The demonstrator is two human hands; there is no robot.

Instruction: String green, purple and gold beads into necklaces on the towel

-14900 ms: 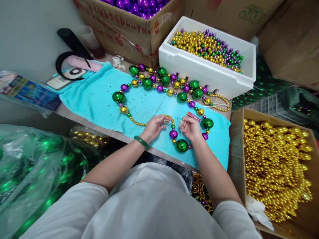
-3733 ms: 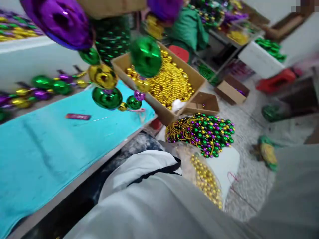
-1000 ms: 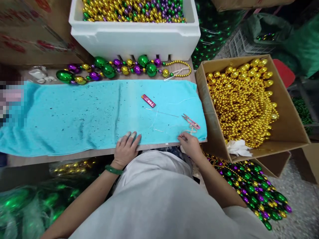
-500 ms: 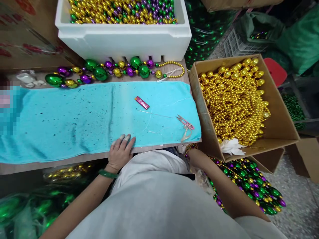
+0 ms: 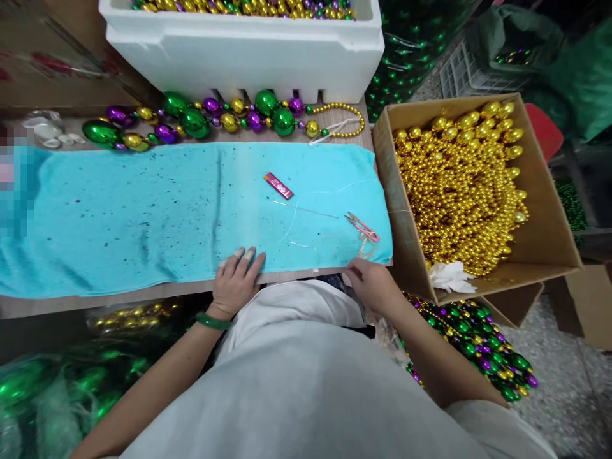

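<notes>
My left hand (image 5: 238, 278) lies palm down on the front edge of a blue towel (image 5: 176, 217), its fingers stretched out and some fingertips taped. At the table edge on the right is my right hand (image 5: 375, 284), fingers curled together; whatever they may hold is hidden. Just beyond it lie pink thread snips (image 5: 363, 228) with a cloth tie. A long needle (image 5: 306, 209) with white thread and a small magenta packet (image 5: 278, 185) rest on the towel. Behind the towel stretches a necklace of green, purple and gold beads (image 5: 194, 123).
A white foam box (image 5: 248, 57) of beads stands at the back. On the right, a cardboard box (image 5: 406, 236) holds gold bead strands (image 5: 459, 197). Multicoloured strands (image 5: 492, 350) hang or lie below it. Bagged green beads (image 5: 71, 389) are at lower left.
My right hand has come up from below the table edge to beside the snips. The gold strand that showed at it is out of sight. My left hand stays on the towel.
</notes>
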